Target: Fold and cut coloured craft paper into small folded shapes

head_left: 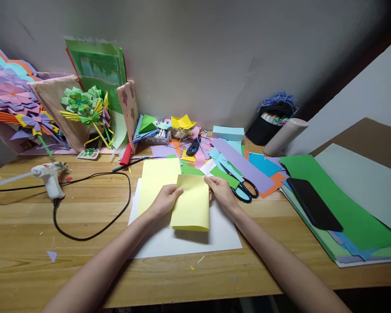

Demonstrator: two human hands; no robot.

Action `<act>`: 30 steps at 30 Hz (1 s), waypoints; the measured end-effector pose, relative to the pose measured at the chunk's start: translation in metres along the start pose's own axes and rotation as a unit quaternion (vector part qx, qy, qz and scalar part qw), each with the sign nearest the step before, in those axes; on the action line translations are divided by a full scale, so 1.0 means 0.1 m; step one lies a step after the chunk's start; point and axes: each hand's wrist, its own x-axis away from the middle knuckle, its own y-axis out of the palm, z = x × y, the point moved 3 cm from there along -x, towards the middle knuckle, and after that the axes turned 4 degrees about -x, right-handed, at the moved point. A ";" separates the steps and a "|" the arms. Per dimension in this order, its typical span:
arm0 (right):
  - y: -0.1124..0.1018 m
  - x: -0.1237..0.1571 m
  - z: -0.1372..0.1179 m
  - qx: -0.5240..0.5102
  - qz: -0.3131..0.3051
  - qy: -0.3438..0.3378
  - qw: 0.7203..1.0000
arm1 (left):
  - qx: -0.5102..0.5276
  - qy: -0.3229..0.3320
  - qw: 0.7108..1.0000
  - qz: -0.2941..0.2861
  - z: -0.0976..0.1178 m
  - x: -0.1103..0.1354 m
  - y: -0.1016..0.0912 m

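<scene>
While pinching a folded pale-yellow paper rectangle (192, 208) from both sides, got it held just above a flat white paper sheet (220, 239), long axis roughly 12 to 6 o'clock. Gripping the 10 o'clock edge with the left hand (165, 199), thumb on top, and the 1 o'clock corner with the right hand (220, 190), so basically tied for nearness. Can't fully see behind, though. Got the slightly bowed free edge at 6 o'clock, apart from both grips.
</scene>
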 end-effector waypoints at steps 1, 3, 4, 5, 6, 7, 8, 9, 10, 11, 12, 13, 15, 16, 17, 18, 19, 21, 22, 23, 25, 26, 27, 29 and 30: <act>0.00 -0.01 0.01 -0.004 -0.005 0.003 1.000 | 0.000 0.000 1.000 0.002 0.00 0.00 0.00; 0.01 -0.03 0.03 -0.019 -0.021 0.011 1.000 | -0.001 -0.001 1.000 0.004 -0.01 0.00 0.01; 0.01 -0.04 0.05 -0.024 -0.026 0.012 0.999 | -0.002 -0.003 1.000 0.004 -0.01 0.01 0.01; 0.00 -0.05 0.06 -0.025 -0.025 0.012 0.999 | -0.003 -0.005 1.000 0.003 -0.01 0.01 0.02; -0.01 -0.05 0.07 -0.022 -0.019 0.012 1.000 | -0.003 -0.006 1.000 -0.001 -0.01 0.01 0.03; -0.02 -0.06 0.08 -0.018 -0.008 0.010 1.000 | -0.002 -0.007 1.000 -0.005 -0.01 0.01 0.03; -0.03 -0.06 0.08 -0.016 0.000 0.007 1.000 | -0.002 -0.009 1.000 -0.008 -0.01 0.02 0.03; -0.03 -0.06 0.08 -0.018 0.003 0.004 1.000 | -0.002 -0.010 1.000 -0.007 -0.01 0.02 0.03; -0.03 -0.06 0.07 -0.025 -0.004 0.006 1.000 | -0.002 -0.011 1.000 -0.002 -0.01 0.01 0.02; -0.02 -0.04 0.06 -0.031 -0.024 0.014 0.999 | -0.003 -0.010 1.000 0.008 0.00 0.01 0.01; 0.00 -0.03 0.04 -0.034 -0.054 0.031 0.997 | -0.003 -0.009 1.000 0.020 0.00 0.01 -0.01; 0.02 -0.01 0.03 -0.032 -0.087 0.056 0.994 | -0.003 -0.009 0.999 0.032 0.00 0.00 -0.03; 0.06 0.04 0.02 -0.020 -0.129 0.100 0.986 | -0.005 -0.008 0.999 0.046 0.00 -0.01 -0.07; 0.07 0.05 0.02 -0.015 -0.132 0.110 0.985 | -0.005 -0.009 0.999 0.048 0.00 -0.02 -0.08; 0.08 0.06 0.02 -0.015 -0.126 0.110 0.986 | -0.004 -0.010 0.999 0.047 0.00 -0.02 -0.09; 0.09 0.06 0.02 -0.020 -0.117 0.102 0.988 | -0.002 -0.011 0.999 0.046 0.00 -0.02 -0.10; 0.09 0.06 0.02 -0.026 -0.113 0.091 0.989 | 0.000 -0.012 0.999 0.047 0.01 -0.03 -0.11; 0.12 0.07 0.02 -0.035 -0.128 0.081 0.988 | 0.004 -0.014 0.998 0.059 0.02 -0.02 -0.12; 0.13 0.08 0.03 -0.036 -0.139 0.085 0.986 | 0.006 -0.015 0.998 0.067 0.03 -0.02 -0.13; 0.14 0.08 0.03 -0.032 -0.148 0.090 0.984 | 0.007 -0.014 0.997 0.075 0.04 -0.02 -0.13; 0.15 0.09 0.03 -0.019 -0.147 0.095 0.984 | 0.009 -0.013 0.996 0.085 0.07 -0.01 -0.14; 0.15 0.09 0.03 -0.014 -0.138 0.092 0.986 | 0.009 -0.012 0.996 0.089 0.08 -0.01 -0.14; 0.15 0.10 0.02 -0.012 -0.134 0.088 0.987 | 0.009 -0.011 0.995 0.094 0.09 -0.01 -0.15; 0.17 0.12 0.01 -0.009 -0.143 0.085 0.986 | 0.009 -0.009 0.994 0.105 0.10 -0.01 -0.16; 0.18 0.12 0.02 -0.006 -0.148 0.086 0.985 | 0.009 -0.007 0.994 0.110 0.10 -0.01 -0.17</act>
